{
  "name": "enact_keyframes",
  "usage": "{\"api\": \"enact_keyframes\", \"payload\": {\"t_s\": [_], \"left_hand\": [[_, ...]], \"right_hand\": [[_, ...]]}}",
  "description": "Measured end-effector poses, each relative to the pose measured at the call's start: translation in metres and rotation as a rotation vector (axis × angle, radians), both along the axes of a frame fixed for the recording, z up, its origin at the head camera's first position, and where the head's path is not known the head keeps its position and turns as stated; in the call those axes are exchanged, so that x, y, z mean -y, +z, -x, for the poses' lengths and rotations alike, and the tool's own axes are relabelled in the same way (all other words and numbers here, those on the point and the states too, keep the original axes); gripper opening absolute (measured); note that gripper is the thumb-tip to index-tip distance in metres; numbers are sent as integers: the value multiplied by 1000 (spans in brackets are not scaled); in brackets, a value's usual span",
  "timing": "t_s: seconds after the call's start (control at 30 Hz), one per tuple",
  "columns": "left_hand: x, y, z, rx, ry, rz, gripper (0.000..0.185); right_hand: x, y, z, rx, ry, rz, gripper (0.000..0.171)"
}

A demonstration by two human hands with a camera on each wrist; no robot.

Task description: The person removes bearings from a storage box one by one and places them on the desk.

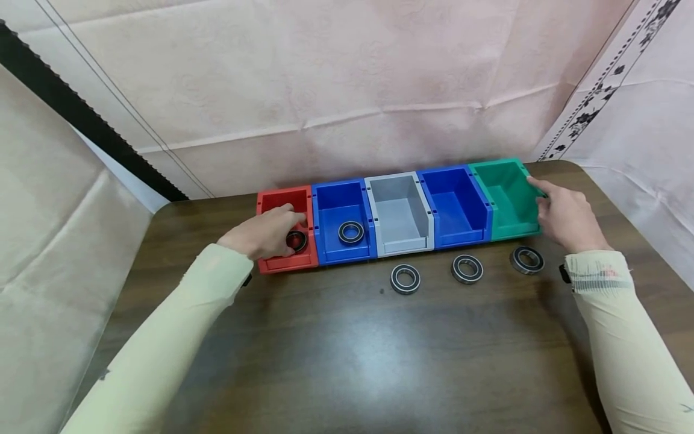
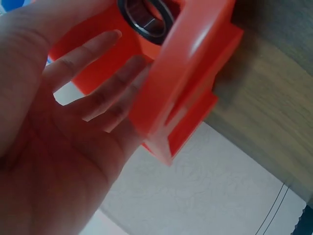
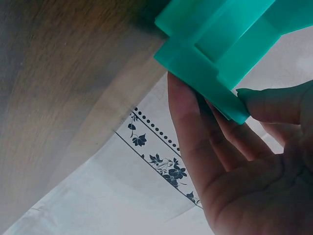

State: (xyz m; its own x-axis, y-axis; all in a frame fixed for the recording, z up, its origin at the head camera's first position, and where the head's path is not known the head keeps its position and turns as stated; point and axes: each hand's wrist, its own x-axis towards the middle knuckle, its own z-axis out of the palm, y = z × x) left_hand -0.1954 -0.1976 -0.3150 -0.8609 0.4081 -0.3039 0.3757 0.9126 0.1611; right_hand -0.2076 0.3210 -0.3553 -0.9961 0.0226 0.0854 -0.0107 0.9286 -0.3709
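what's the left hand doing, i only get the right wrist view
Observer: The left hand is at the red bin, its fingers extending inside.
Operator: what's in there with it
Observer: One bearing, close to the thumb in the head view.
Operator: any others lying loose
Observer: Three more bearings lie in a row on the table, all outside the bins.

The left hand at nine o'clock reaches into a red bin with a dark ring at twelve, wooden tabletop at two.
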Motion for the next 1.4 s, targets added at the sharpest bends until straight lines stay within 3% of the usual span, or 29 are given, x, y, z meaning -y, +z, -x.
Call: {"api": "enact_keyframes", "payload": {"t_s": [0.43, 0.93, 1.13, 1.4], "left_hand": [[0, -14, 9, 51, 35, -10, 57], [0, -17, 12, 58, 2, -14, 49], [0, -10, 11, 56, -13, -9, 53], [-1, 9, 4, 41, -39, -8, 52]], "right_hand": [[-1, -1, -1, -25, -4, 0, 53], [2, -3, -2, -24, -20, -1, 53], [3, -4, -1, -3, -29, 0, 54], [3, -2, -2, -6, -33, -2, 54]]}}
